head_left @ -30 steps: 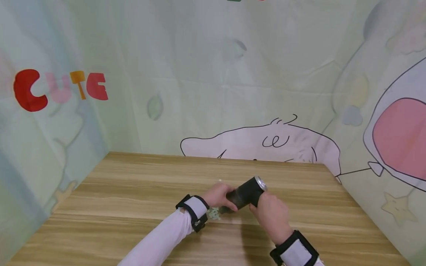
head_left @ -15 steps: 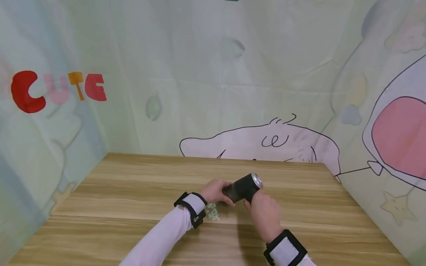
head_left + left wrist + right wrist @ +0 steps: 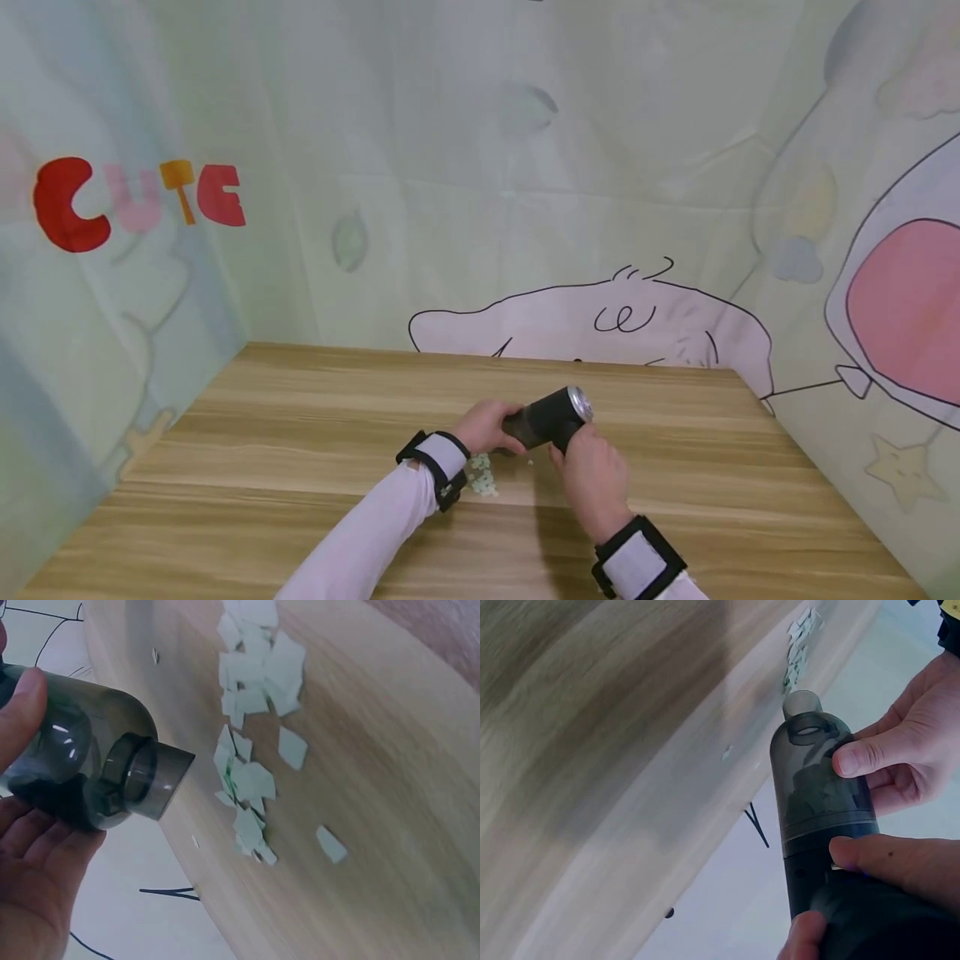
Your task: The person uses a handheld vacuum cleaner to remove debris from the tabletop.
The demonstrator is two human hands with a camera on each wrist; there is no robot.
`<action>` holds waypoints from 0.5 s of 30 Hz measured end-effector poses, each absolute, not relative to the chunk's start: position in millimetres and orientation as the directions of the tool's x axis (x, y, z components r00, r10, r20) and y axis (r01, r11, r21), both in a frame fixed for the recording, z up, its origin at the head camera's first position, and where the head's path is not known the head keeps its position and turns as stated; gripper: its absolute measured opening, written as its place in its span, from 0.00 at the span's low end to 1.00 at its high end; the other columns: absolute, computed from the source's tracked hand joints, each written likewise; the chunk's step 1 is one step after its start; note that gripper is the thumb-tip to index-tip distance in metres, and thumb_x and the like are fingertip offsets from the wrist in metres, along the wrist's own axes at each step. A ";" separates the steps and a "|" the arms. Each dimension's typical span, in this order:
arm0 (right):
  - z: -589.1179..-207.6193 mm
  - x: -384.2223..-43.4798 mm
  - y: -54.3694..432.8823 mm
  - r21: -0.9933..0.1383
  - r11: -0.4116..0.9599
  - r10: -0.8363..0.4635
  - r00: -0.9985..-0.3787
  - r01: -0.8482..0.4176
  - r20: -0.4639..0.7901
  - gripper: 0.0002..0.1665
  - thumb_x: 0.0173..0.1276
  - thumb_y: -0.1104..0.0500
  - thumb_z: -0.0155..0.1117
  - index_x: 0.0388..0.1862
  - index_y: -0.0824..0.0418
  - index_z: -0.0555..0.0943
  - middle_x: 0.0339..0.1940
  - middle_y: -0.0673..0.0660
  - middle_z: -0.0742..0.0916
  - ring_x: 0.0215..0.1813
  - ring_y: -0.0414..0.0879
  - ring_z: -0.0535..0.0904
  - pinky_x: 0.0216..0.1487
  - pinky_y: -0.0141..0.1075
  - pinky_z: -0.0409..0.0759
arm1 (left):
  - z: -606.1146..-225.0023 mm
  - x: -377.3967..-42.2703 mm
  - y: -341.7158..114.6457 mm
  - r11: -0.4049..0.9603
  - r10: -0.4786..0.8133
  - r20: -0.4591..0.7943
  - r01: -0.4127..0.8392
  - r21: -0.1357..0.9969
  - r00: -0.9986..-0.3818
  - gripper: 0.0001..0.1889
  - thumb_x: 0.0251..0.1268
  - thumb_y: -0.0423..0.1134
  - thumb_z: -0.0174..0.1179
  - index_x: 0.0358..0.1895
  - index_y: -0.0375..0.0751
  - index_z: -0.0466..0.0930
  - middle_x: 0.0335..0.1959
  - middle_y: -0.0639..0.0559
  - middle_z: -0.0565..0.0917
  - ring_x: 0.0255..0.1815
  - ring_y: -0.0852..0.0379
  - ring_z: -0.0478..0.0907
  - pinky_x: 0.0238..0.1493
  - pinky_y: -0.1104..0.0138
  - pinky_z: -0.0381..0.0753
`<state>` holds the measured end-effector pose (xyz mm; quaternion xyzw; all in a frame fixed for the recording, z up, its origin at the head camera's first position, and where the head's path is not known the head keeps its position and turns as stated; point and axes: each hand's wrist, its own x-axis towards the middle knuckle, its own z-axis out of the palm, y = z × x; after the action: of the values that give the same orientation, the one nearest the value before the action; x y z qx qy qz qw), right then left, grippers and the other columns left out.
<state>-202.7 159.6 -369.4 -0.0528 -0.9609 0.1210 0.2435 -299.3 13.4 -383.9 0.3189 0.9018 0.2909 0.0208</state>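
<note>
Black handheld vacuum [image 3: 546, 418] with smoky transparent plastic front chamber [image 3: 120, 712], tilted over wood-grain tabletop [image 3: 300, 433], between two hands. Left hand [image 3: 482, 427] grips chamber between thumb and fingers; right hand [image 3: 598, 475] curls round black handle. Slanted translucent nozzle [image 3: 163, 781] just beside pile of flat pale-green scraps [image 3: 259, 664]; contact with tabletop cannot be told. Possible faults: nozzle too high, poor pickup; sideways nudge, pile scattered; lone outlying scrap [image 3: 331, 844] missed; left-hand twist, chamber loosened.
</note>
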 end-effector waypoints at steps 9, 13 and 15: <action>-375.8 -208.2 154.0 -0.281 0.959 0.158 -0.873 0.026 0.462 0.25 0.51 0.52 0.70 0.25 0.71 0.69 0.14 0.63 0.77 0.17 0.54 0.75 0.14 0.44 0.68 | -381.9 -299.0 5.6 0.632 0.575 0.132 0.541 0.554 -0.807 0.29 0.44 0.38 0.71 0.53 0.36 0.75 0.45 0.46 0.81 0.39 0.57 0.75 0.44 0.67 0.71; -374.2 -208.2 154.8 -0.288 0.957 0.156 -0.886 0.026 0.437 0.25 0.52 0.52 0.69 0.26 0.71 0.70 0.15 0.62 0.77 0.17 0.53 0.74 0.15 0.43 0.68 | -381.4 -297.8 4.8 0.633 0.572 0.138 0.542 0.553 -0.808 0.28 0.43 0.38 0.71 0.52 0.35 0.76 0.44 0.45 0.81 0.38 0.57 0.75 0.44 0.67 0.71; -372.3 -207.9 155.4 -0.289 0.957 0.153 -0.896 0.029 0.417 0.25 0.53 0.51 0.69 0.27 0.71 0.70 0.15 0.62 0.77 0.17 0.52 0.74 0.15 0.43 0.68 | -381.0 -297.0 5.0 0.638 0.566 0.136 0.537 0.552 -0.813 0.29 0.42 0.38 0.72 0.52 0.35 0.76 0.44 0.46 0.82 0.38 0.57 0.75 0.44 0.67 0.71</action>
<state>-207.9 155.4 -372.3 -0.0474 -0.9636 0.1389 0.2233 -297.0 5.0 -381.0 0.3048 0.9046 0.2969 0.0248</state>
